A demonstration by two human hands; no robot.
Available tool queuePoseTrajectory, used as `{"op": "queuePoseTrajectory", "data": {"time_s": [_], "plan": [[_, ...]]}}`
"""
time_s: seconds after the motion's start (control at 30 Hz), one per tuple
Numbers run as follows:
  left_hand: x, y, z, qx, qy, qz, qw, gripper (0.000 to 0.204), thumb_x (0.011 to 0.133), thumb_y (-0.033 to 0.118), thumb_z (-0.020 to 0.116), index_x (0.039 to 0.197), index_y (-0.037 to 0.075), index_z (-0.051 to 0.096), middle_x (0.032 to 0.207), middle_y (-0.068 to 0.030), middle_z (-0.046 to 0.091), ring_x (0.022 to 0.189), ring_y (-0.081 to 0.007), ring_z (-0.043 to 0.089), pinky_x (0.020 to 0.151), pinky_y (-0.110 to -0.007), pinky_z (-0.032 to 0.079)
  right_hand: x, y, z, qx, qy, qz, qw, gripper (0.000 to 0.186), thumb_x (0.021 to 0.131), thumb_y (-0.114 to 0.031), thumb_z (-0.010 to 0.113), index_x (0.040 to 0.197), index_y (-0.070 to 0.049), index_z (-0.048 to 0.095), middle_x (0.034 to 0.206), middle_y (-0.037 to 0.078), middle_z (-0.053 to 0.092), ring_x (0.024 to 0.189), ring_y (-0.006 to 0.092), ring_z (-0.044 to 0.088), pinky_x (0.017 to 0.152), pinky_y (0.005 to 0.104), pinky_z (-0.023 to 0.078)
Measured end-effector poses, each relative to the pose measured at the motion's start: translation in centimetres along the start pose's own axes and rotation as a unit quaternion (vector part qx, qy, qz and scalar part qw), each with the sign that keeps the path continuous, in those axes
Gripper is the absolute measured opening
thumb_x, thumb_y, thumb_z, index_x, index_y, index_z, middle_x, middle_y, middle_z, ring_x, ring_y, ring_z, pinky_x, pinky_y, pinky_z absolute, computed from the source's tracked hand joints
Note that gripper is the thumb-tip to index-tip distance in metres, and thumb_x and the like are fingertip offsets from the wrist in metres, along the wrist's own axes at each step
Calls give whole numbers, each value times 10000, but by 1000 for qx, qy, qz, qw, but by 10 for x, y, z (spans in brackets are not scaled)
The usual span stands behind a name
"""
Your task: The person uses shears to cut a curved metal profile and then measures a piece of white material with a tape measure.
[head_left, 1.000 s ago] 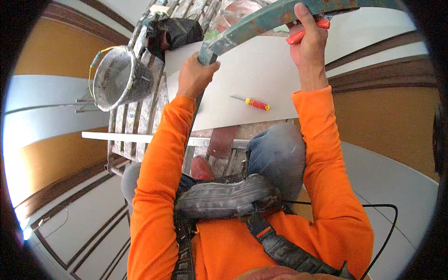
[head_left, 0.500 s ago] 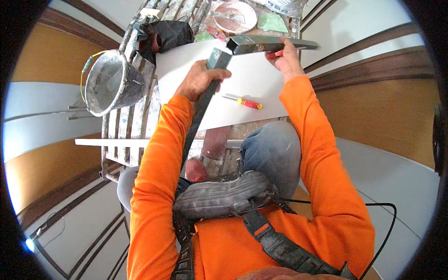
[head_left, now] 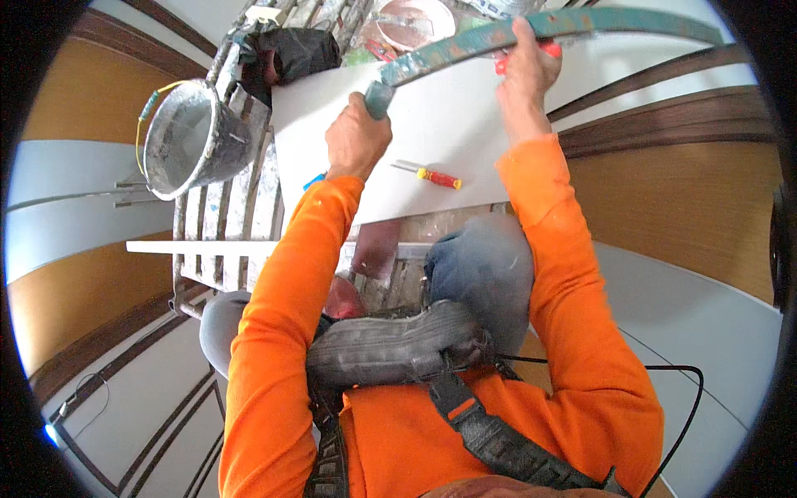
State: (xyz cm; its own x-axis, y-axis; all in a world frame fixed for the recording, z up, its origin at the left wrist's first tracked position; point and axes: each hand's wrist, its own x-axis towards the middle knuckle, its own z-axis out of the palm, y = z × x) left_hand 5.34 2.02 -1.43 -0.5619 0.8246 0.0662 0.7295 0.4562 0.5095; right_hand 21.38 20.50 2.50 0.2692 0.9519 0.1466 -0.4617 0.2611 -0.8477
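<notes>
My left hand point(head_left: 357, 141) is closed round a green metal piece point(head_left: 378, 100), at the near end of a long, curved, paint-chipped green bar point(head_left: 465, 46); how much extends beneath that hand is hidden. My right hand point(head_left: 527, 87) grips the curved bar, thumb across its top, with a red-handled tool point(head_left: 550, 50) against the bar's underside in the same grip. Below both hands a large white board point(head_left: 440, 116) lies on a slatted metal platform. A red and yellow screwdriver point(head_left: 440, 178) rests on the board, and a small blue object point(head_left: 314, 180) shows beside my left wrist.
A plaster-stained bucket point(head_left: 195, 137) is at left, with a black bag point(head_left: 290, 58) behind it. A white basin point(head_left: 415, 21) stands at the back. A thin white strip point(head_left: 191, 246) crosses the platform point(head_left: 191, 266) near my knees. A black cable point(head_left: 693, 378) loops at right.
The bar's two parts, apart and angled half a second ago, now appear end to end in one curve. The right part has swung up; the left hand's piece has shifted slightly down.
</notes>
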Motion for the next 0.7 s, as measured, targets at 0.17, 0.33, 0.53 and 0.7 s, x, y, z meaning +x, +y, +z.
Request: {"op": "queuePoseTrajectory", "data": {"time_s": [0.17, 0.33, 0.53, 0.7], "plan": [[12, -60, 28, 35, -6, -31, 999, 415, 875, 365, 659, 1095, 21, 583, 949, -257, 721, 907, -438, 708, 812, -531, 554, -7, -24, 25, -70, -33, 5, 997, 184, 943, -207, 714, 1024, -93, 594, 808, -11, 639, 543, 89, 543, 408, 235, 380], [-4, -104, 51, 46, -118, -79, 989, 587, 895, 526, 658, 1165, 8, 611, 1016, -239, 735, 942, -394, 727, 860, -489, 563, -14, 10, -19, -79, 2, 58, 995, 292, 871, -160, 787, 1040, 8, 618, 987, 86, 669, 808, 181, 656, 637, 339, 535], [-53, -115, 72, 16, -68, -19, 997, 743, 861, 560, 697, 1346, 52, 454, 1146, -246, 694, 1002, -414, 702, 876, -499, 554, -22, 22, -51, -124, -38, 65, 989, 284, 885, -187, 774, 1048, -30, 603, 962, 66, 662, 761, 159, 637, 619, 304, 523], [-79, -134, 65, 4, -224, -21, 974, 604, 935, 359, 641, 1370, 1, 425, 1003, -288, 713, 934, -423, 725, 837, -509, 572, -20, 18, -71, -177, -41, -24, 983, 368, 894, -236, 770, 1130, -39, 567, 968, 29, 623, 759, 130, 577, 604, 276, 499]]}}
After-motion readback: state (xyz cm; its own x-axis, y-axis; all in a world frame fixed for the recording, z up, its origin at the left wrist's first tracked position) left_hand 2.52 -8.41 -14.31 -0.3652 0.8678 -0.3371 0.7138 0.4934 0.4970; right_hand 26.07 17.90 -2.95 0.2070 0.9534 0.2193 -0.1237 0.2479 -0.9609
